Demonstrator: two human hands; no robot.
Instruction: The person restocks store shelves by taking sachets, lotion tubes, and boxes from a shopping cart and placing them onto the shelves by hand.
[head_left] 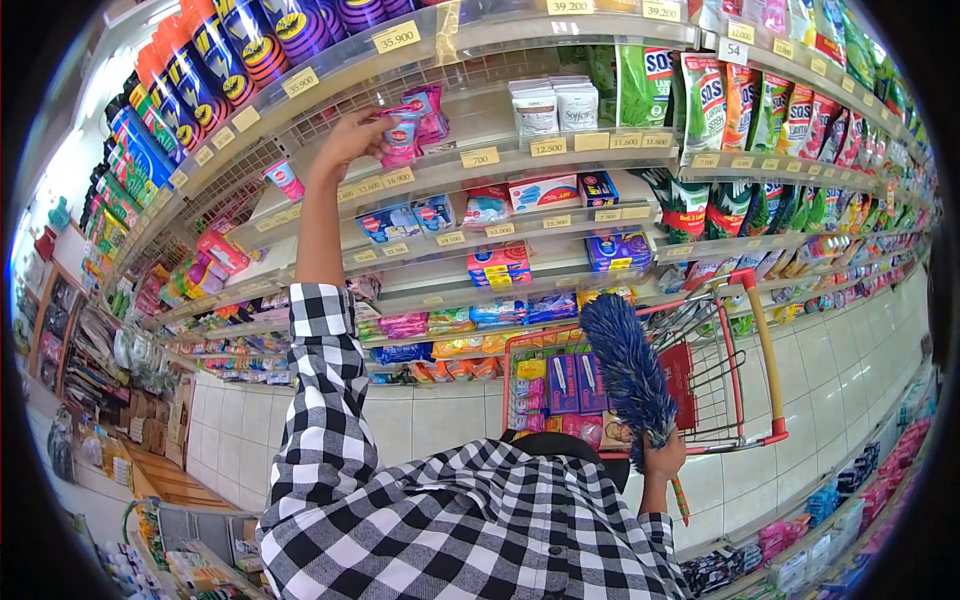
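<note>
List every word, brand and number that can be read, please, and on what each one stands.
"SOS", "LANTAI": standing pouches
"54": white sign
"35.900": upper-left price tags
"39.200": top-middle price tags
"700": middle price tag
"12.500": tag right of it
"16.900": tag below the left hand
Too small or blurred: smaller print on the pink packets, white packs, most other labels.
</note>
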